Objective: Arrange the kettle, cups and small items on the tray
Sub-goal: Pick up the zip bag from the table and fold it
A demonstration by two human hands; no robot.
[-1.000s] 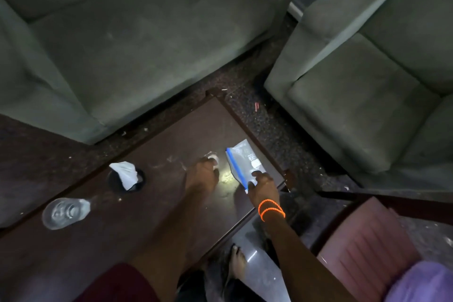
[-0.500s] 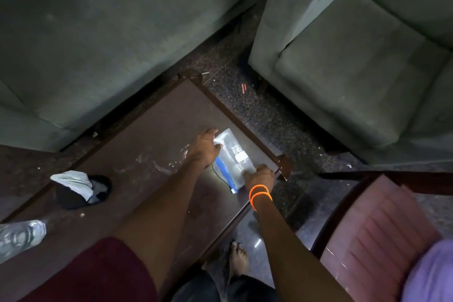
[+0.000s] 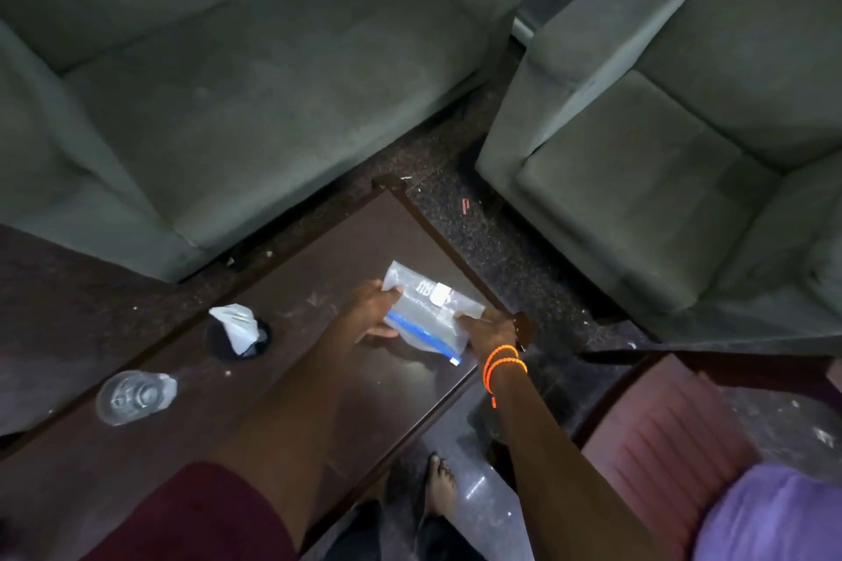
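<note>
Head view: plastic bag [image 3: 426,314] lay at the table's [image 3: 319,269] right end, long axis running diagonally between both hands. Left hand [image 3: 371,310] pinched its far-left edge; right hand [image 3: 490,328] gripped the near-right corner. Both equally close. No tray, kettle visible.

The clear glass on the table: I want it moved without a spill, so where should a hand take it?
Grip the clear glass around its side wall, coming from the near table edge. It seems to stand upright, mouth up, with bare table around it; the dark cup holding tissue stands apart.
</note>
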